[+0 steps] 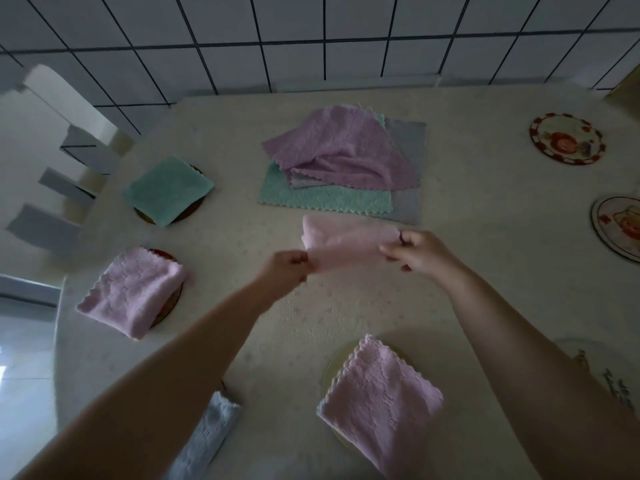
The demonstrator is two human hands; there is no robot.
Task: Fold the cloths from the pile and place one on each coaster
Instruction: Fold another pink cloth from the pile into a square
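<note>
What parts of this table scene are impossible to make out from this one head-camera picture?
- Grey cloth, head view: mostly hidden behind the left forearm; whether a coaster lies under it cannot be told.
- Coaster at the right: cut off by the frame edge.
- Pink cloth pinched between the left hand and right hand: motion-blurred, so its fold count is unclear.
- Pile: lower cloths covered by the purple one on top.

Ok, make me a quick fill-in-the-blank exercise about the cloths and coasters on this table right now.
1. Both hands, left hand and right hand, hold a ____ cloth.
2. The top cloth of the pile is ____.
3. The far-left coaster carries a ____ cloth.
4. The far-right coaster carries ____ cloth.

Missing words: pink; purple; green; no
</note>
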